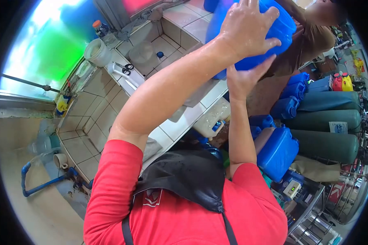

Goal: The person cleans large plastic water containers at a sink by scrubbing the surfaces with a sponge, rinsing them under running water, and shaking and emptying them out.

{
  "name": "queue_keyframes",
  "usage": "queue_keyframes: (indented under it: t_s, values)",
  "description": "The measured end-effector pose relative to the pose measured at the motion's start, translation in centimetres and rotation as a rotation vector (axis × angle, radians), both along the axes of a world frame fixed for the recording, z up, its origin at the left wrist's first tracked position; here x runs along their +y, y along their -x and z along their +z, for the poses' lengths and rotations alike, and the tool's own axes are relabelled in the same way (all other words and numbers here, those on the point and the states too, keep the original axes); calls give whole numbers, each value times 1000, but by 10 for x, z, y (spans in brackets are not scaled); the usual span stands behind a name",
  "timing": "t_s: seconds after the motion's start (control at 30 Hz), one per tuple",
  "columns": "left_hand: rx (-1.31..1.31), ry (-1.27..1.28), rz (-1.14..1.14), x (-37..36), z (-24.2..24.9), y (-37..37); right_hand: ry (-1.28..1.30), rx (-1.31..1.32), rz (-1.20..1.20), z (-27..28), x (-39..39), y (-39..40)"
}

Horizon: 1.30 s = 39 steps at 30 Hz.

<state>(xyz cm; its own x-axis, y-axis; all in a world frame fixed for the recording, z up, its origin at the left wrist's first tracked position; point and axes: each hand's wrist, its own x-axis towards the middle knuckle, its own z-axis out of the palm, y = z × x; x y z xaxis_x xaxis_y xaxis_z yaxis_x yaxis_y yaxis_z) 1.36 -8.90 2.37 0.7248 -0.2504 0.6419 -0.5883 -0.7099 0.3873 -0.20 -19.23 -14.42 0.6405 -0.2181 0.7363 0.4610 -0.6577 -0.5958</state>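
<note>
Fingers [272, 16] of the left hand [246, 32] spread wide against the blue container [285, 32], right hand [242, 81] beneath, grip partly hidden.

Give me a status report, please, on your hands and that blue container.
Left hand, wet, and right hand on blue container. Container held up near tiled counter. Another person close beyond it.
</note>
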Motion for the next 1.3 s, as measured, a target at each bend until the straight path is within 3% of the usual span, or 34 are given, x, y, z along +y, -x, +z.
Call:
queue_keyframes:
  t_s: [0.13,0.2,0.23,0.3,0.37,0.4,0.47,0.57,0.63,0.7,0.77,0.8,0.83,0.87,0.93,0.97,1.03,1.07,1.13,1.17,1.23,1.3]
  values:
    - [-3,-86,39,1,-7,-13,-37,-86,-61,2,-8,-47]
    - [-155,274,-248,11,-47,-29,-23,-19,-42,-2,-35,-68]
    - [-209,212,-125,22,-65,-25,7,-33,14,-4,-50,-82]
    - [-36,87,-30,55,-105,-24,79,16,22,7,-60,-86]
    - [449,-227,127,92,-143,-13,35,21,141,6,-79,-106]
    - [535,-314,207,111,-184,-10,-3,29,265,5,-89,-115]
    - [753,-688,371,132,-219,15,16,73,298,8,-103,-126]
    - [878,-737,368,146,-232,35,5,129,362,9,-104,-134]
    - [1064,-524,329,150,-234,38,-18,135,398,3,-103,-134]
    - [1016,-474,350,149,-235,43,-19,-67,222,-6,-101,-133]
    - [968,-424,378,146,-232,49,-234,-208,-50,-20,-81,-111]
    - [794,-356,361,142,-227,52,-102,-181,-279,-10,-60,-85]
    - [619,-293,340,138,-221,55,-276,-83,-100,-38,-52,-83]
    - [614,-290,343,132,-214,56,-71,16,23,-27,-28,-55]
    - [250,-52,229,118,-195,58,-142,441,594,-47,6,-31]
    - [232,-19,193,113,-188,58,-79,552,700,-45,23,-18]
    - [178,1,131,110,-194,55,-346,578,954,-43,49,-2]
    - [129,17,85,109,-198,53,-341,572,945,-41,47,-7]
    - [61,91,122,107,-202,54,-59,553,822,-39,45,-19]
    - [3,162,163,106,-204,57,54,479,693,-15,42,-19]
    - [37,122,182,103,-210,66,175,27,622,22,25,-36]
    - [135,8,178,98,-227,78,428,-457,389,76,2,-62]
